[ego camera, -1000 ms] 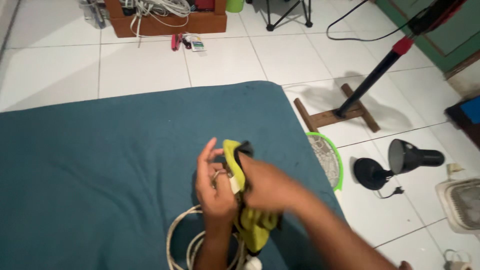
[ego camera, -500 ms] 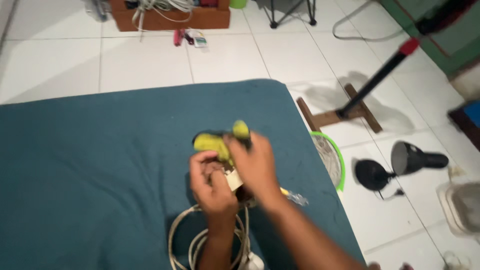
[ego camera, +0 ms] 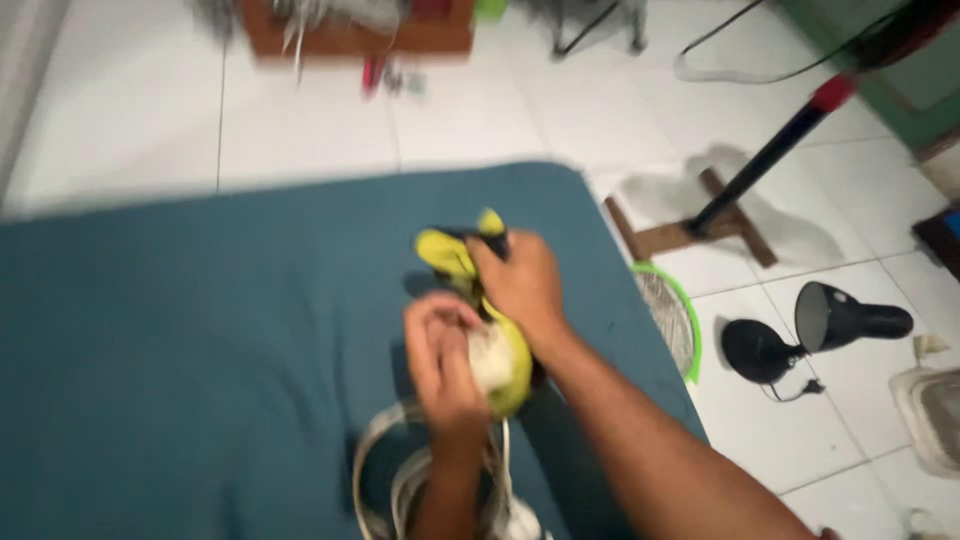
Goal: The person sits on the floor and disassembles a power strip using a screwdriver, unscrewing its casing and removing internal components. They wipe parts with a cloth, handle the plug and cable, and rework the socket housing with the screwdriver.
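Observation:
Both my hands grip one yellow-green and black object (ego camera: 455,250) over a teal mattress (ego camera: 200,350); the picture is blurred, so I cannot tell what kind of object it is. My right hand (ego camera: 515,280) grips its upper black and yellow end. Its lower rounded part, pale and yellow-green, is wrapped by my left hand (ego camera: 440,350). A white cable coil (ego camera: 385,470) lies on the mattress under my left wrist.
White tiled floor surrounds the mattress. To the right lie a round green-rimmed fan grille (ego camera: 672,320), a black desk lamp (ego camera: 810,330), and a dark pole on a wooden cross base (ego camera: 700,225). A wooden shelf with cables (ego camera: 350,25) stands at the back.
The object has turned in my hands: it hung lengthwise, now it points away from me. My right hand has shifted to its upper end and my left has closed round its lower part.

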Tool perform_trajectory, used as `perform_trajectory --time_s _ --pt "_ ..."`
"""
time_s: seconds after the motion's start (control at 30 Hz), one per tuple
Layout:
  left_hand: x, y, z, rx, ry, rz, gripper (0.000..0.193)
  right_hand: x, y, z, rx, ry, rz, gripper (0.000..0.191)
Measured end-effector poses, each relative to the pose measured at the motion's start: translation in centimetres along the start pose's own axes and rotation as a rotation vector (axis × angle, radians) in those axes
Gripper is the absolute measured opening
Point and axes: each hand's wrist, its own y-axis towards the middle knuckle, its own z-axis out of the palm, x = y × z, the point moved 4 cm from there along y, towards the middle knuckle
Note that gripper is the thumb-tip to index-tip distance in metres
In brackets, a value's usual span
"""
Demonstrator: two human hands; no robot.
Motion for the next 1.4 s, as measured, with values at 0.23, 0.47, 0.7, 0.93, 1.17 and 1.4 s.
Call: perform_trajectory --time_s 0.23,0.47,0.7,0.93,1.17,1.4 --pt "-0.4 2.7 -0.5 -0.180 -0.526 -0.400 0.067 -8.8 0.2 -3.9 -0.101 0.630 0.433 0.033" --pt "-0.2 2.3 -0.4 -0.138 -0.597 -0.589 0.051 -5.8 -4.8 -8.8 -0.155 0.476 0.054 0.024" --pt "0.0 1.6 -0.1 -0.159 -0.448 -0.648 0.046 -0.8 -10.0 -2.3 0.287 0.010 -0.399 0.050" --pt "-1.0 1.4 0.1 -0.118 0.007 -0.502 0.040 -0.2 -9.7 -2.3 0.307 -0.148 -0.359 0.057" --pt "-2.2 1.5 0.3 -0.067 0.048 -0.418 0.042 1.8 -10.3 -2.7 0.263 -0.108 -0.420 0.035" --pt "-2.4 1.0 0.8 0.068 0.362 -0.156 0.047 1.2 -8.6 -3.7 0.170 -0.124 -0.452 0.036"
